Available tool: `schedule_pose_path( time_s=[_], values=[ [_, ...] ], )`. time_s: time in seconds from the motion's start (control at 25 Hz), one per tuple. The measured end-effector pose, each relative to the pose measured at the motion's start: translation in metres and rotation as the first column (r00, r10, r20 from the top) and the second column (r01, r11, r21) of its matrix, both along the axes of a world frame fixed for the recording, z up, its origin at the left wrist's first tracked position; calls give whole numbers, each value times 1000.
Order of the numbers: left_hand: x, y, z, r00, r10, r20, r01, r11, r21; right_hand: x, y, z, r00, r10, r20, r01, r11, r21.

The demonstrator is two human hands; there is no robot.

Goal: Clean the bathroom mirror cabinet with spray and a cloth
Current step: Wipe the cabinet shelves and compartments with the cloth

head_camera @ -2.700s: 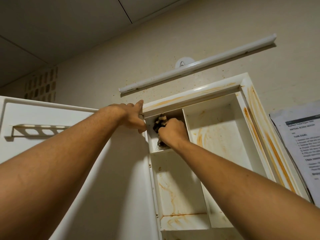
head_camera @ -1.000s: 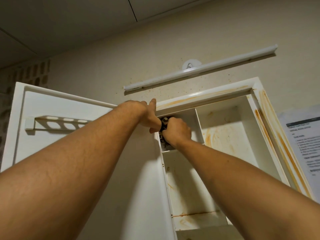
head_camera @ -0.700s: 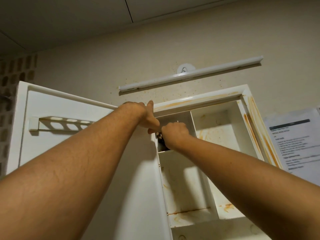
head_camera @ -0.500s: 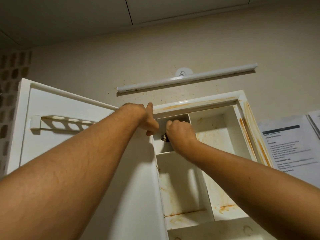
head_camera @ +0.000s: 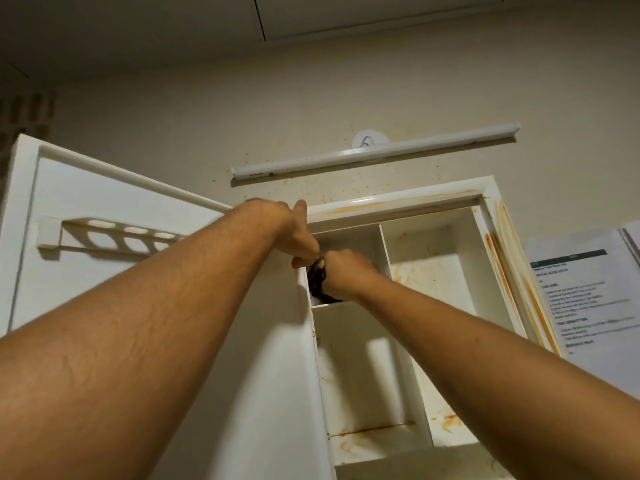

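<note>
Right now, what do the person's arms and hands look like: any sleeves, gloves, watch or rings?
The left forearm and right forearm are bare to the frame's edge: no sleeve shows. The left hand and right hand wear no gloves, and neither wrist carries a watch or band. Fine hair shows on the left forearm. No ring is visible, though most fingers are hidden.

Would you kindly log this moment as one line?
right hand: holds cloth in top-left compartment | left hand: grips cabinet door | frame: orange-stained
</note>
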State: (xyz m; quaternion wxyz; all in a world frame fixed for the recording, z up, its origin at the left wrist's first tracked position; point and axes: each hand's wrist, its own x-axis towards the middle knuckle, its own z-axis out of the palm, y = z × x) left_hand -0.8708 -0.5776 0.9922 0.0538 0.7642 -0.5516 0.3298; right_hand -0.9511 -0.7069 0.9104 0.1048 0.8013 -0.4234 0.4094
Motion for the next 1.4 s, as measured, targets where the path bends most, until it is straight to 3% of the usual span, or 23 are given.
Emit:
schedule_pose_path(
  time_s=[0.12, 0.16, 0.24, 0.36, 0.44, 0.56, 0.64, 0.76, 0.8, 0.88, 0.96, 1.0, 1.08, 1.16, 1.2, 1.24, 1.32, 1.4],
  values=[
    [0, -1, -2, 1000, 5, 14, -5, 1000, -6, 7, 2, 2, 920, -14, 392, 16, 1000, -3],
    [0, -3, -2, 1000, 0, 15, 0, 1000, -9, 12, 2, -1, 888, -4, 459, 13, 1000, -16],
    [2, -5, 0, 1000, -9, 6, 9, 1000, -8, 13, -2, -2, 925, 43, 379, -21, 998, -60],
    [3, -4, 2, 999, -34, -34, 35, 999, 11, -9, -2, -4, 998, 6, 63, -2, 998, -60],
    [3, -2, 2, 1000, -19, -1, 19, 1000, 2, -13, -2, -5, 985, -55, 165, 70, 994, -83],
    [3, -5, 1, 1000, -19, 11, 19, 1000, 7, 6, 4, -7, 882, -6, 471, 31, 999, -45],
    [4, -6, 3, 1000, -23, 3, 23, 1000, 9, 13, 3, -3, 907, 17, 420, -2, 999, -35],
    [5, -5, 2, 999, -24, 37, 24, 1000, -5, -5, 7, -5, 997, -57, 60, 59, 997, -39],
    [5, -4, 2, 998, -28, 59, 29, 999, -23, -11, 4, -5, 996, -66, 68, 69, 996, -48],
    [5, -1, 1, 995, -54, 88, 58, 997, -45, -10, 4, -4, 963, -57, 263, 72, 996, -47],
    [4, 0, 0, 992, -79, 96, 84, 995, -51, 6, 7, -4, 844, 8, 536, -17, 1000, 12],
    [4, 0, -1, 992, -86, 94, 92, 994, -54, 14, 7, -3, 809, 21, 587, -44, 999, 24],
    [3, 1, 1, 992, -106, 69, 110, 992, -56, 14, 8, -1, 885, 26, 466, -29, 1000, -1],
    [4, 3, 4, 990, -135, 46, 137, 990, -46, -2, 11, -1, 987, -24, 156, 25, 1000, -4],
    [4, 4, 4, 988, -146, 40, 148, 988, -46, -10, 11, -2, 996, -52, 71, 53, 999, -12],
    [4, 5, 4, 988, -151, 37, 153, 987, -44, -15, 8, -3, 995, -78, 62, 79, 997, -21],
    [3, 5, 5, 987, -156, 29, 157, 987, -40, -10, 11, -4, 966, -55, 253, 62, 998, -21],
    [4, 2, 6, 988, -155, 21, 155, 987, -34, 9, 14, -3, 897, 77, 436, -75, 997, -22]
  ],
)
